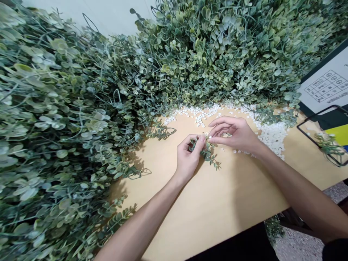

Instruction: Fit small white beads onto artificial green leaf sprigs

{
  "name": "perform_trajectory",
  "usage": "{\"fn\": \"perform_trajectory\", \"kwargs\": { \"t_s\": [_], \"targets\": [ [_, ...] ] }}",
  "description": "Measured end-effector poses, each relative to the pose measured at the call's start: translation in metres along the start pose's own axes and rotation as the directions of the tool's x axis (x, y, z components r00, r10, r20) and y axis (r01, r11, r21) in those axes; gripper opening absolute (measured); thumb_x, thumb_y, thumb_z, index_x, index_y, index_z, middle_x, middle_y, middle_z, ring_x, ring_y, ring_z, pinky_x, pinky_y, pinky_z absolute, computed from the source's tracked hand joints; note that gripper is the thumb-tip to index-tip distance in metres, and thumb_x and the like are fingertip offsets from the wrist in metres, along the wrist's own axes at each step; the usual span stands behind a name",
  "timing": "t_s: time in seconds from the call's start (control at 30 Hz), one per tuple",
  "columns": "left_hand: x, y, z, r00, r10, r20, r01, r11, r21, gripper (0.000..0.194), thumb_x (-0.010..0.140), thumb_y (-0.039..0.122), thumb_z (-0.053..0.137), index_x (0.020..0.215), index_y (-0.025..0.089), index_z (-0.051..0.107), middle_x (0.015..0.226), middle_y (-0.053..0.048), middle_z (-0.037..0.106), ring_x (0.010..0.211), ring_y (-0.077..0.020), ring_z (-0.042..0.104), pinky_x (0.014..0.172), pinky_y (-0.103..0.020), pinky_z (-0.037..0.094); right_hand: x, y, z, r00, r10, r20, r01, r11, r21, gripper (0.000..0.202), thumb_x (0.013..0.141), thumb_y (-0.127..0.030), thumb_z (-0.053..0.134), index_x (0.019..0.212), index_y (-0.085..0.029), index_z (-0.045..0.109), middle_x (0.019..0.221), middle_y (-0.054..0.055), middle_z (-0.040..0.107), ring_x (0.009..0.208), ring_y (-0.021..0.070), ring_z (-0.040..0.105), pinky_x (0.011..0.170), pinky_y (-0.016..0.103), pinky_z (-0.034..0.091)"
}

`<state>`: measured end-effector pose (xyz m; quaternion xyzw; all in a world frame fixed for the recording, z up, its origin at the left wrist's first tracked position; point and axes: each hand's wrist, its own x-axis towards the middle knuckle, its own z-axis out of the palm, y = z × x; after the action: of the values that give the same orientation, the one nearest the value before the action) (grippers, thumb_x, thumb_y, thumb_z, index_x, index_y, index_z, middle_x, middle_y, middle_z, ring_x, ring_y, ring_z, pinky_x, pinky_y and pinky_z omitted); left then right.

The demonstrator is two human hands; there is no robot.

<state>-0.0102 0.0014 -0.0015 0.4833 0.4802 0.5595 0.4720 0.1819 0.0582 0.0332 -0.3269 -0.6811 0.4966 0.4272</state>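
My left hand point(189, 154) is closed around a small sprig of artificial green leaves point(208, 154), whose leafy end hangs toward the tabletop. Thumb and forefinger of my right hand point(235, 133) pinch a tiny white piece point(210, 137) at the sprig's stem end, right beside my left thumb. The other right fingers curl loosely above. Just beyond and to the right of my hands lie many loose small white pieces point(272, 139), spread over the wooden table point(174, 217). How the white piece sits on the stem is too small to tell.
Thick heaps of artificial foliage line the left side point(62, 145) and the back point(206, 54) of the table. At right stand a printed sheet point(326, 85) and a black wire frame point(307, 132) with a loose sprig point(328, 145) by it. The table's front edge is close to my body.
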Motion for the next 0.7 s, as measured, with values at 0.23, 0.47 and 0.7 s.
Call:
{"fn": "perform_trajectory", "kwargs": {
  "t_s": [0.23,0.47,0.7],
  "targets": [
    [0.0003,0.0000,0.0000,1.000,0.003,-0.002,-0.003,1.000,-0.001,0.032,0.094,0.045,0.073,0.079,0.017,0.067,0.071,0.000,0.061,0.064,-0.0108,0.053,0.064,-0.025,0.045,-0.0006,0.0019,0.0002,1.000,0.006,-0.003,-0.006,1.000,0.006,0.040,0.073,-0.030,0.092,0.107,-0.019,0.075,0.087,0.003,0.081,0.077,0.0166,0.077,0.073,0.028,0.063],
    [0.0003,-0.0006,0.0006,1.000,0.005,0.002,-0.005,1.000,-0.013,0.031,0.094,0.044,0.073,0.080,0.017,0.067,0.071,0.001,0.060,0.064,-0.0107,0.052,0.065,-0.025,0.045,-0.0001,0.0017,0.0011,1.000,0.018,0.006,-0.018,1.000,0.003,0.039,0.074,-0.031,0.092,0.107,-0.019,0.075,0.088,0.003,0.081,0.077,0.0167,0.077,0.072,0.028,0.063],
    [-0.0002,0.0037,0.0017,1.000,0.008,0.002,-0.008,0.999,0.038,0.031,0.094,0.045,0.073,0.081,0.017,0.068,0.070,0.001,0.061,0.064,-0.0107,0.053,0.064,-0.025,0.044,-0.0008,-0.0006,0.0009,1.000,0.003,-0.024,-0.003,1.000,0.007,0.037,0.073,-0.029,0.093,0.105,-0.019,0.076,0.087,0.003,0.082,0.077,0.0165,0.078,0.073,0.028,0.064]
  ]
}}
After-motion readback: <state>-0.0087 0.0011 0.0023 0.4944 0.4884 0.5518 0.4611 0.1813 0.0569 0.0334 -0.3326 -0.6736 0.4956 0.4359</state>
